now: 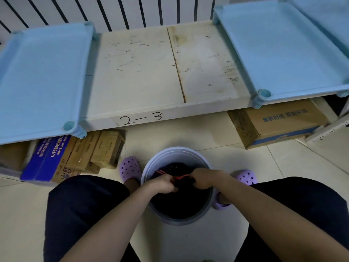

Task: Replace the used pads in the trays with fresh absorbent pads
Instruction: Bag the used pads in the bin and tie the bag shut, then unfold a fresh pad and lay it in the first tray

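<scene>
Left hand [164, 184] and right hand [203, 179] both clenched on red drawstring [180, 176], black bag [181, 204] lined white bucket [175, 151], floor.

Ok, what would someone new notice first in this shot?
The left hand and right hand grip a red drawstring on the black bag in the white bin at bottom centre. Behind, the pale blue left tray and right tray flank a stained white shelf marked 2-3.

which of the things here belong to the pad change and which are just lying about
Job: left hand and right hand gripping the red ties of the black bag in the white bin; left blue tray; right blue tray; stained board marked 2-3.
Lying about: brown cardboard box; blue box; small cartons, all on the floor.
</scene>
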Demonstrator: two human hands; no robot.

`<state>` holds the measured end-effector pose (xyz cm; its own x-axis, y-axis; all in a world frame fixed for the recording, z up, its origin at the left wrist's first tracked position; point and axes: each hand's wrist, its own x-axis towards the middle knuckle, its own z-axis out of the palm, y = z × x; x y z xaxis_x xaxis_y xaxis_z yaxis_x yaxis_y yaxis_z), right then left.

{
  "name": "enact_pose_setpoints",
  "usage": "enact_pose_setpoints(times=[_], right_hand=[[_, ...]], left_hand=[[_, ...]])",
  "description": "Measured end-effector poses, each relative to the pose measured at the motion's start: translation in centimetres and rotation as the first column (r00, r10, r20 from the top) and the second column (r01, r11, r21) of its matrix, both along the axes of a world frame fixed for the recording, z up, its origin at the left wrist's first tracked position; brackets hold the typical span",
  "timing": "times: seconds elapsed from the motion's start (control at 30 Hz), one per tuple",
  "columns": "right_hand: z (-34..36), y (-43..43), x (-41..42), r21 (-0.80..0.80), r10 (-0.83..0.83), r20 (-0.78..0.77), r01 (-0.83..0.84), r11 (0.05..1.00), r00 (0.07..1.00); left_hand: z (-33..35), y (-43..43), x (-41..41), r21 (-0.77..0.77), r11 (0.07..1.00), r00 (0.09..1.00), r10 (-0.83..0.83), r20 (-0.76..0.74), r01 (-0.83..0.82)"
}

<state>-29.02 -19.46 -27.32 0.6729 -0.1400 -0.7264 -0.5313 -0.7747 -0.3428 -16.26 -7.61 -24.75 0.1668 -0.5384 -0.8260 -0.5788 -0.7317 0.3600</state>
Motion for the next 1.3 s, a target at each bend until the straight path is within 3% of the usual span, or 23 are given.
enact_pose_setpoints(times=[0.1,0.23,0.33,0.47,0.6,0.73,0.97,1.1,1.3], right_hand=[[1.2,-0.2,0.5,0.048,-0.007,-0.012,0.008,0.999,1.000],[4.8,-1.3,1.4,-0.002,-0.122,0.234,0.126,0.992,0.964],[8.2,-2.1,1.5,-0.009,-0.154,0.368,0.169,0.986,0.917],[12.8,-1.6,2.3,0.023,-0.203,0.506,0.222,0.975,0.838],[18.4,-0.2,4.7,0.035,-0.212,0.638,0.247,0.968,0.740],[22.9,1.3,9.0,0.071,-0.279,0.719,0.333,0.940,0.636],[25.2,3.6,19.5,0.194,-0.447,0.623,0.426,0.884,0.642],[24.5,5.9,24.7,0.252,-0.518,0.528,0.458,0.852,0.672],[23.2,6.2,28.1,0.343,-0.619,0.515,0.519,0.783,0.593]], left_hand=[[1.0,-0.6,0.8,-0.024,0.999,0.993,-0.034,0.116,0.037],[4.6,-2.1,3.1,-0.333,0.936,0.903,0.234,0.360,-0.110],[8.5,-2.9,4.0,-0.528,0.833,0.841,0.398,0.366,-0.164],[13.2,-1.6,4.2,-0.708,0.706,0.767,0.464,0.444,-0.017],[18.5,0.5,6.1,-0.832,0.552,0.674,0.593,0.441,0.059],[22.8,3.5,10.6,-0.879,0.477,0.552,0.730,0.403,0.010],[25.4,9.7,21.3,-0.710,0.680,0.495,0.687,0.532,-0.180],[24.9,12.0,24.5,-0.671,0.711,0.495,0.670,0.554,-0.212],[24.4,12.5,27.7,-0.645,0.739,0.489,0.644,0.588,-0.196]])
